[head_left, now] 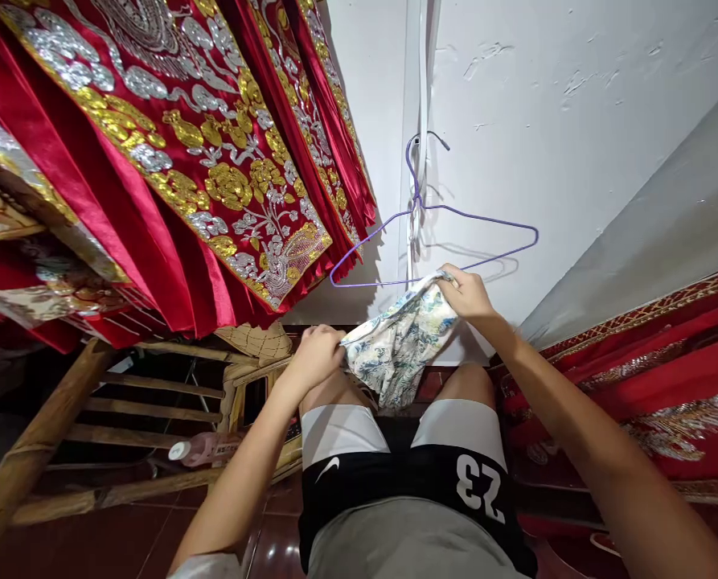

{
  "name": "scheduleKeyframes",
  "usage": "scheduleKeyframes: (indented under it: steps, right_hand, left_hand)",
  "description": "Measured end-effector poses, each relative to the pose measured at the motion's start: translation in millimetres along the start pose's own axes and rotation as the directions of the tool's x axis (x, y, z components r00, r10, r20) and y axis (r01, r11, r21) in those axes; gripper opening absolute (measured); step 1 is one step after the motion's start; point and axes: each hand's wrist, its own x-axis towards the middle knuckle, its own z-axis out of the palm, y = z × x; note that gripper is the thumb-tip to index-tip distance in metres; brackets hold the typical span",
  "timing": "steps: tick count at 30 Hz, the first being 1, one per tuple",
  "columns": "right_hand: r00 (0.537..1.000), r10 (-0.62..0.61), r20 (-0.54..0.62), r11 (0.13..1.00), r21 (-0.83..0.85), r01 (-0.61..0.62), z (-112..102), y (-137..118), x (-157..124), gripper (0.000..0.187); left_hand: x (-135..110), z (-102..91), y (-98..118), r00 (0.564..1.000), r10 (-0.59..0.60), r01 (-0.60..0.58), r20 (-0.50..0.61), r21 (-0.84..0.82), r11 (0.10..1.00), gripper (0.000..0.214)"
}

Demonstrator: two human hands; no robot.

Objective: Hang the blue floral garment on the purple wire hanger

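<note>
A light garment with a blue, green and yellow floral print (404, 342) is stretched between my two hands, its upper edge slanting up to the right. My left hand (319, 354) has its fingers closed on the left corner. The right corner is pinched in my right hand (464, 291), thumb on the near side. The garment's exact kind cannot be made out. Just above it, a bare purple clothes hanger (479, 217) hangs at the wall. The hanger's lower bar passes close behind the cloth and my right hand; whether they touch is unclear.
Red embroidered sequined drapery (226, 161) hangs at upper left, close to the hanger. A bamboo chair (159, 386) and a pinkish bottle with a white cap (198, 449) are at lower left. White piping (422, 72) runs up the wall (545, 96). More red embroidered cloth (672, 386) lies right.
</note>
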Motion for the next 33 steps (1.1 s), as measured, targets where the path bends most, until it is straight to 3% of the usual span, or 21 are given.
scheduleKeyframes:
  steps: [2, 5, 8, 11, 13, 16, 22, 23, 25, 28, 30, 33]
  right_hand:
    - [1.000, -0.012, 0.003, 1.000, -0.018, 0.012, -17.0, -2.7, -11.7, 0.010]
    - [1.000, -0.012, -0.027, 1.000, 0.003, 0.012, -37.4, -9.1, -20.1, 0.012]
    - [0.995, 0.010, -0.101, 0.999, 0.040, -0.006, -48.7, -17.1, -21.0, 0.021]
    - [0.996, 0.034, -0.084, 0.994, 0.102, -0.025, -48.1, -23.6, -22.0, 0.022]
    - [0.998, 0.034, -0.052, 0.990, 0.142, -0.027, -41.6, -27.0, -24.8, 0.018]
    - [0.998, 0.047, -0.033, 0.982, 0.183, -0.040, -29.9, -32.5, -30.2, 0.016]
    - [0.997, 0.045, 0.062, 0.986, 0.157, -0.054, -32.1, -41.7, -35.2, 0.012]
    - [0.998, 0.041, 0.041, 0.989, 0.142, -0.046, -36.7, -41.5, -35.4, 0.020]
    - [0.993, 0.067, -0.097, 0.991, 0.123, -0.055, -48.3, -39.3, -35.5, 0.053]
    - [0.913, 0.137, -0.384, 0.988, 0.120, -0.098, -68.0, -34.9, -34.3, 0.095]
    - [0.871, 0.132, -0.473, 0.990, 0.098, -0.097, -79.1, -33.7, -33.0, 0.100]
    - [0.840, 0.078, -0.537, 0.997, 0.052, -0.060, -89.6, -34.9, -32.5, 0.089]
  left_hand:
    - [10.0, -4.3, -9.8, 0.995, -0.096, 0.094, 0.015, 0.105, 0.990, 0.026]
    - [26.1, -21.9, -14.4, 0.988, -0.089, 0.095, -0.126, 0.044, 0.995, 0.040]
    - [38.5, -46.0, -5.9, 0.933, 0.011, -0.058, -0.360, -0.121, 0.991, 0.046]
    - [47.3, -63.1, 10.7, 0.887, 0.110, -0.255, -0.448, -0.279, 0.926, 0.046]
    - [54.5, -66.3, 21.7, 0.889, 0.166, -0.333, -0.427, -0.353, 0.875, 0.045]
    - [71.4, -61.4, 30.0, 0.881, 0.171, -0.358, -0.442, -0.385, 0.851, 0.047]
    - [103.3, -55.3, 21.3, 0.808, 0.106, -0.397, -0.580, -0.402, 0.825, 0.030]
    - [104.7, -56.9, 19.7, 0.797, 0.113, -0.401, -0.594, -0.380, 0.834, 0.028]
    - [103.8, -61.9, 17.6, 0.791, 0.129, -0.379, -0.598, -0.315, 0.870, 0.025]
    - [97.7, -71.4, 16.8, 0.805, 0.163, -0.342, -0.571, -0.222, 0.913, 0.024]
    - [93.3, -76.8, 17.7, 0.822, 0.184, -0.334, -0.539, -0.194, 0.922, 0.023]
    - [88.4, -81.3, 20.2, 0.822, 0.175, -0.303, -0.542, -0.155, 0.940, 0.023]
